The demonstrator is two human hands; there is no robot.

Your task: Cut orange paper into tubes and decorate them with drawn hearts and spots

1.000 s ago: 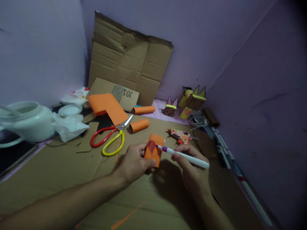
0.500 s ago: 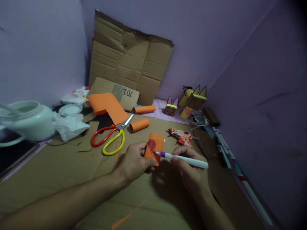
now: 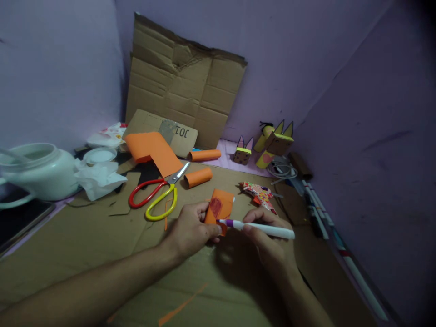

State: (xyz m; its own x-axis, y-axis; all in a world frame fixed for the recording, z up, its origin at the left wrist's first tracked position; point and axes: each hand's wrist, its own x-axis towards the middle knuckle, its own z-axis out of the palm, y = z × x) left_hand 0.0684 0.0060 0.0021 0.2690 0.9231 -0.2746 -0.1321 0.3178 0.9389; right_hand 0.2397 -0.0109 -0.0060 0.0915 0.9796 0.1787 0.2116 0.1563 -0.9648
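My left hand point(image 3: 195, 227) grips a small folded piece of orange paper point(image 3: 226, 205), thumb on its lower edge. On its face is a dark red heart-like drawing point(image 3: 216, 206). My right hand point(image 3: 269, 236) is closed round a white marker point(image 3: 269, 230) with a purple band, its tip at the paper just below the drawing. Left of my left hand lie scissors point(image 3: 170, 187) with one red and one yellow handle, blades apart. Beyond the paper rest two orange paper tubes, a nearer tube point(image 3: 199, 177) and a farther tube point(image 3: 205, 156).
A bent orange sheet point(image 3: 155, 150) lies before propped cardboard point(image 3: 185, 81). Cardboard animal figures point(image 3: 242, 155) stand at the back. A patterned glue gun point(image 3: 260, 194) lies beyond my right hand. Markers point(image 3: 315, 213) line the right wall. A white pot point(image 3: 41, 170) and crumpled tissue point(image 3: 100, 179) are left.
The marker tip has shifted slightly down and left on the orange paper, my right hand moving with it. My left hand and the paper stay almost still.
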